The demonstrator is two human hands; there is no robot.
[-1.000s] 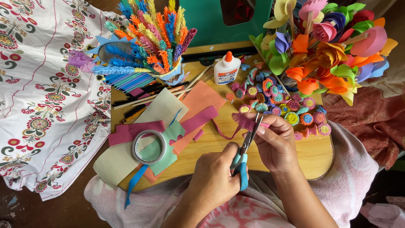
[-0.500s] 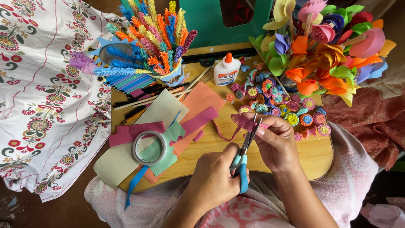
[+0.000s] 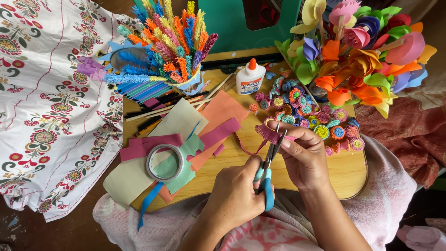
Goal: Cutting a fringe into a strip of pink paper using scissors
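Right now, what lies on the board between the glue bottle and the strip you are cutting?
In the head view, small rolled fringed paper discs lie between the glue bottle and the pink paper strip.

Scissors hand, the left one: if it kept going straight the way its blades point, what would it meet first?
Probably the pink fringed paper strip that the right hand holds, directly ahead of the left hand and its scissors.

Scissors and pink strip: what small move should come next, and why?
Probably another snip just beside the last. The left hand holds the scissors with blades at the pink strip, which the right hand pinches; part is already fringed, and the tail remains plain.
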